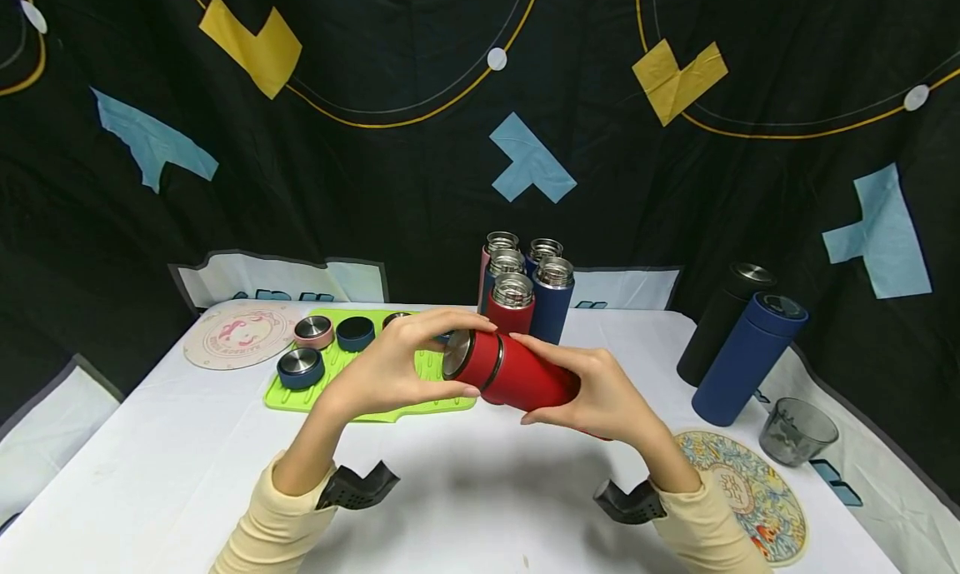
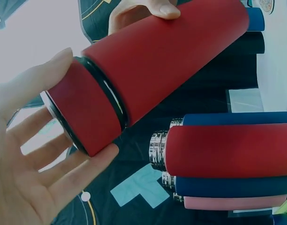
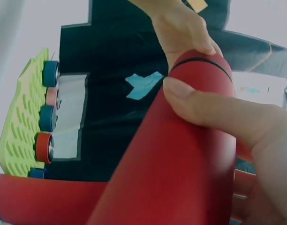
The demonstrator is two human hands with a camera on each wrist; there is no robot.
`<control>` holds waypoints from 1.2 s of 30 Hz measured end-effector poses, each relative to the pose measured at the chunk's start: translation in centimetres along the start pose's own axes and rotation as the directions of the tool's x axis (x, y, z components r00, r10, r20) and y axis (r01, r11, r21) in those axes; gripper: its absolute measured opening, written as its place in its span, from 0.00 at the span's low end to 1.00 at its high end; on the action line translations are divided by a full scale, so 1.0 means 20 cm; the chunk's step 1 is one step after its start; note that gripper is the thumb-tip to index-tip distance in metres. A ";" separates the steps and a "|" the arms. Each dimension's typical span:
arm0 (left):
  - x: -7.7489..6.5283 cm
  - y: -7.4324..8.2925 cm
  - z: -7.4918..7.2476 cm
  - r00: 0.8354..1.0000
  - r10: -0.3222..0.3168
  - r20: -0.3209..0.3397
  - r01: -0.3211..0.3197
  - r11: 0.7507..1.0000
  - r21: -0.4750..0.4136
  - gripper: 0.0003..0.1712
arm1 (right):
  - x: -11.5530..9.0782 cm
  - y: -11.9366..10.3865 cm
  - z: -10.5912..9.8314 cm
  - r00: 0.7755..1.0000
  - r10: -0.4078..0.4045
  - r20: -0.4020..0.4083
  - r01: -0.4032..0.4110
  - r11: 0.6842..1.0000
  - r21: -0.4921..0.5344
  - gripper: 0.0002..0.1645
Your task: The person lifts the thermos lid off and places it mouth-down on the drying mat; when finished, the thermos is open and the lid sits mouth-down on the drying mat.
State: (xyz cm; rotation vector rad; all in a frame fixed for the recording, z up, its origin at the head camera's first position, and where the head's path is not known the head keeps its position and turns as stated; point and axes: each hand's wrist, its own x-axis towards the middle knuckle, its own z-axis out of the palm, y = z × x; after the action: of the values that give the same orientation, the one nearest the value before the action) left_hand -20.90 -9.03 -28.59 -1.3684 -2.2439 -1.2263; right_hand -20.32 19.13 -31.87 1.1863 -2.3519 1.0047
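Note:
A red thermos bottle (image 1: 525, 374) is held tilted above the table, its red lid (image 2: 85, 105) on the neck and pointing left. My left hand (image 1: 401, 361) grips that lid, thumb and fingers on opposite sides. Around the bottle's body curls my right hand (image 1: 600, 386), with its thumb (image 3: 190, 101) lying along the side just below the black ring. Behind the hands stands a group of lidless bottles with bare steel necks, among them a red bottle (image 1: 512, 307) and a dark blue bottle (image 1: 553, 303).
To the left, a green mat (image 1: 292, 397) carries several lids, including a pink lid (image 1: 313, 332). A black bottle (image 1: 716, 328) and a blue bottle (image 1: 742, 366) stand capped at the right, near a glass cup (image 1: 797, 432) and a patterned round mat (image 1: 750, 495).

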 end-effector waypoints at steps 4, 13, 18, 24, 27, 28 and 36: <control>0.00 0.00 0.01 0.996 -0.073 -0.049 0.074 0.997 0.016 0.37 | 0.00 -0.01 0.02 0.997 -0.055 -0.060 0.046 0.988 -0.144 0.51; 0.00 -0.01 0.01 0.996 -0.084 -0.011 0.084 0.996 0.007 0.38 | 0.00 0.00 0.01 0.997 -0.054 -0.053 0.044 0.984 -0.174 0.51; -0.01 0.00 -0.01 0.999 -0.001 0.050 0.002 1.000 -0.019 0.40 | 0.00 0.00 -0.01 0.999 0.037 0.040 -0.040 0.997 0.064 0.50; -0.01 0.00 -0.02 0.997 0.043 0.056 -0.042 0.999 -0.028 0.38 | 0.00 0.00 -0.02 0.995 0.073 0.067 -0.080 0.990 0.119 0.49; 0.00 -0.01 -0.02 1.000 0.011 0.021 -0.011 1.000 -0.007 0.39 | 0.00 0.00 -0.01 0.998 0.052 0.042 -0.055 0.996 0.066 0.49; 0.00 -0.01 -0.02 1.000 -0.007 0.007 0.007 1.000 -0.003 0.39 | 0.00 0.00 -0.01 0.999 0.044 0.029 -0.045 0.998 0.041 0.50; -0.02 0.00 -0.04 0.969 -0.196 -0.148 0.201 0.979 0.023 0.35 | 0.01 0.00 0.02 0.994 -0.036 -0.102 0.013 0.976 -0.218 0.52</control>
State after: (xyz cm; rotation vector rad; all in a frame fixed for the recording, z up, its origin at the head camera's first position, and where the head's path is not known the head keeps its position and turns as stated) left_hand -20.98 -9.87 -28.29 -1.0243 -2.3320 -1.2925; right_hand -20.34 18.80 -32.04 1.0512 -2.2899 0.7592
